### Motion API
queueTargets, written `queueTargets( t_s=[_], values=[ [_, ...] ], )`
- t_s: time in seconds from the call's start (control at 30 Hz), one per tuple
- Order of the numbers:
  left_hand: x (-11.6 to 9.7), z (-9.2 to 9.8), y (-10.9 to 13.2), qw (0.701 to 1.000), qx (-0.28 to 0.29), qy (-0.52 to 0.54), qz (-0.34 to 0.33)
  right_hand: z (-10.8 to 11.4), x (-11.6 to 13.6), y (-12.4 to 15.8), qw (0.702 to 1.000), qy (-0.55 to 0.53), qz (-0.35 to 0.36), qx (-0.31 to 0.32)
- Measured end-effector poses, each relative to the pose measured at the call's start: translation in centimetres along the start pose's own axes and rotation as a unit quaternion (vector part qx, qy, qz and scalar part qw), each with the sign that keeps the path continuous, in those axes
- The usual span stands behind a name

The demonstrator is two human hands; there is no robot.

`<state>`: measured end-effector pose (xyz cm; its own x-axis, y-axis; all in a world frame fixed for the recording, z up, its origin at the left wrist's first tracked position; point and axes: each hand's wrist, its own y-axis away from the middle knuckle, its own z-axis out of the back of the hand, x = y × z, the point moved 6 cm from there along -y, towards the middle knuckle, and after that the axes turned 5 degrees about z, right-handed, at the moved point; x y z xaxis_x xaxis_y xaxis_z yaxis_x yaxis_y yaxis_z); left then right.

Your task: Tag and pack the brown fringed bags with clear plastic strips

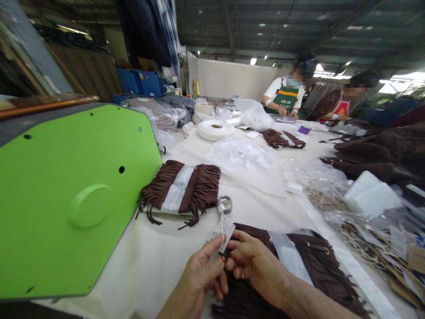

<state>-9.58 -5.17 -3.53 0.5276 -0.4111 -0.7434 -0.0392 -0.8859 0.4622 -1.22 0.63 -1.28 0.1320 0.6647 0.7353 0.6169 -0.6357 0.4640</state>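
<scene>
Between the fingers of both my hands is a small white hang tag (228, 235) with a white string looped from it. My left hand (205, 270) pinches the tag's lower left edge. From the right side, my right hand (254, 261) closes its thumb and fingers on the tag. Beneath my right wrist lies a dark brown fringed bag (315, 252) with a clear wrap band across it. A second brown fringed bag (177, 186), also banded, rests farther off to the left. Just above the tag sits a small grey ring-shaped roll (226, 204).
A bright green machine panel (109, 168) stands at the left. Clear plastic bags (247, 161) and a white tape roll (215, 130) lie mid-table. Stringed tags (372, 252) are heaped at the right. Two people (285, 95) work at the far side.
</scene>
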Motion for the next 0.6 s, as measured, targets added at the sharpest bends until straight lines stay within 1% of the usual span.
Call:
queueTargets(
  t_s=[0.07,0.17,0.23,0.33,0.43,0.5,0.6],
  values=[
    [0.0,-0.3,0.3,1.000,0.005,0.019,0.010,0.0,-0.5,0.1,0.999,0.015,-0.025,0.017],
    [-0.1,-0.4,0.6,0.999,-0.005,0.027,0.016,0.0,-1.2,0.2,0.996,0.047,-0.061,0.054],
    [-0.3,-0.5,0.7,1.000,-0.013,0.017,0.016,-0.2,-1.3,0.2,0.993,0.065,-0.070,0.074],
    [-1.0,-0.1,0.5,0.999,-0.042,-0.017,-0.004,-0.4,-1.3,0.5,0.986,0.108,-0.087,0.094],
    [-1.6,1.0,0.0,0.990,-0.091,-0.103,-0.016,-0.5,-0.9,0.9,0.974,0.168,-0.104,0.108],
    [-2.0,2.1,0.1,0.976,-0.132,-0.167,-0.034,0.0,-0.2,0.9,0.978,0.175,-0.085,0.083],
    [-2.3,3.9,1.0,0.959,-0.164,-0.227,-0.051,1.6,1.5,0.5,0.990,0.141,-0.013,-0.018]
  ],
)
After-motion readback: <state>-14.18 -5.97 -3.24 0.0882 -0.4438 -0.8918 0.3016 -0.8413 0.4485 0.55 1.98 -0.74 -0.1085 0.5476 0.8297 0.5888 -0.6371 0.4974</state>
